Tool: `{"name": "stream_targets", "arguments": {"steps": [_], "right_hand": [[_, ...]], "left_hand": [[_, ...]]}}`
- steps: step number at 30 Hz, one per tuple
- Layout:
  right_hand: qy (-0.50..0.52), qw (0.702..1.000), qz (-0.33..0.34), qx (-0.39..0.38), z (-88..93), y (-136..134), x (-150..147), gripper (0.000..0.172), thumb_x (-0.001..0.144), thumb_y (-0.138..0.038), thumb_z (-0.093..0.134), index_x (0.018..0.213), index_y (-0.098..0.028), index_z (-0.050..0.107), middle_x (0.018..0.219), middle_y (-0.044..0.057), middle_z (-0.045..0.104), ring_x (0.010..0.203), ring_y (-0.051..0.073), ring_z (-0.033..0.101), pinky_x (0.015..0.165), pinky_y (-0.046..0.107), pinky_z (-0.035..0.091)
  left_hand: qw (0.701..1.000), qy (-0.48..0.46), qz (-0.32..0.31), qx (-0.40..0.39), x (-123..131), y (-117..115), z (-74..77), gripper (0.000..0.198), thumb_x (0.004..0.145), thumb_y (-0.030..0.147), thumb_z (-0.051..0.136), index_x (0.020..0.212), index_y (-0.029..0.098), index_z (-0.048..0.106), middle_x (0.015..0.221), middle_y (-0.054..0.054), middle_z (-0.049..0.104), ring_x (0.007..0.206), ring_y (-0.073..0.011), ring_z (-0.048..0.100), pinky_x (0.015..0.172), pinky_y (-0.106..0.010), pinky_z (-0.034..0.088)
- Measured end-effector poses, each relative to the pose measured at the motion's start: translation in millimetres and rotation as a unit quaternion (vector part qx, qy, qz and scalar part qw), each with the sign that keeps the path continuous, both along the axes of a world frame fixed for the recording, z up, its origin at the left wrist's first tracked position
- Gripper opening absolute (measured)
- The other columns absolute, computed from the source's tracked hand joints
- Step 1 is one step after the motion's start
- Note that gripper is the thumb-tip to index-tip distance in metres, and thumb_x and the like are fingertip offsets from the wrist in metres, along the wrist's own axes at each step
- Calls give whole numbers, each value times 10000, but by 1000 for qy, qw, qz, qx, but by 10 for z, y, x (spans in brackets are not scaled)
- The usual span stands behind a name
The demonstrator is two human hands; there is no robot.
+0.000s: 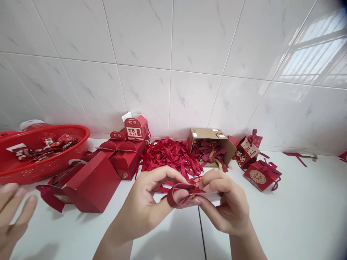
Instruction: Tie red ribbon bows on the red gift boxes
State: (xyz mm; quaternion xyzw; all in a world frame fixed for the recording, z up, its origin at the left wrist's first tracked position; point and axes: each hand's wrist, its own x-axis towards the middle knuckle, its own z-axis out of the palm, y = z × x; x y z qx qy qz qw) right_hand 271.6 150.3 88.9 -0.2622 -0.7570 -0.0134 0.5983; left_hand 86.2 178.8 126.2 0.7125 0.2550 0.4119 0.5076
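Note:
My left hand (148,200) and my right hand (226,202) are raised over the white table at the middle. Between them is a small red gift box (194,182), partly hidden by the fingers. A band of red ribbon (171,196) loops around my left thumb at the box's near side. The fingers of my right hand pinch the box's right part, close to a tiny gold-coloured bead (193,196). Just beyond the hands lies a heap of loose red ribbons (172,155).
A red plastic basket (81,139) with wrapped sweets stands left. Red gift boxes (130,155) and a larger tilted red box (90,184) sit beside it. An open cardboard box (230,148) holds dark red tags. Finished-looking small boxes (261,177) stand right. Another person's hand (13,213) enters left.

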Motion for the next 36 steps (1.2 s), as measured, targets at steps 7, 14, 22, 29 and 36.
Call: {"name": "stream_targets", "arguments": {"steps": [7, 14, 22, 29, 36], "right_hand": [[10, 1000, 6, 13, 5, 1, 5, 304, 743, -29, 635, 973, -189, 517, 751, 31, 564, 634, 159, 555, 520, 298, 474], [58, 996, 26, 65, -10, -3, 18, 293, 734, -21, 673, 966, -173, 578, 745, 29, 602, 648, 163, 591, 569, 326, 511], [13, 1000, 20, -11, 45, -82, 89, 313, 832, -233, 642, 1144, -199, 644, 880, 65, 571, 706, 165, 563, 551, 297, 484], [5, 999, 7, 34, 58, -78, 70, 226, 831, -203, 630, 1044, -149, 685, 830, 63, 565, 668, 155, 555, 555, 311, 484], [13, 997, 18, 77, 59, -85, 25, 175, 782, -77, 633, 951, -96, 676, 773, 70, 602, 664, 160, 574, 531, 310, 505]], "left_hand": [[996, 20, -47, 72, -42, 21, 2, 94, 809, 114, 624, 854, 173, 682, 794, -55, 687, 709, -156, 633, 646, -264, 523], [978, -60, -44, 195, 49, 45, -80, 250, 762, -35, 625, 872, 179, 693, 828, -52, 715, 783, -167, 663, 685, -271, 549], [943, -83, -44, 320, 88, 57, -108, 330, 756, -100, 600, 907, 178, 694, 804, -45, 731, 768, -160, 669, 770, -326, 552], [943, -94, -61, 314, 87, 41, -108, 331, 763, -92, 600, 923, 182, 695, 821, -53, 725, 780, -165, 666, 744, -317, 561], [960, -79, -62, 262, 71, 38, -110, 307, 770, -56, 621, 908, 206, 701, 869, -46, 686, 806, -163, 664, 731, -291, 561]]}}
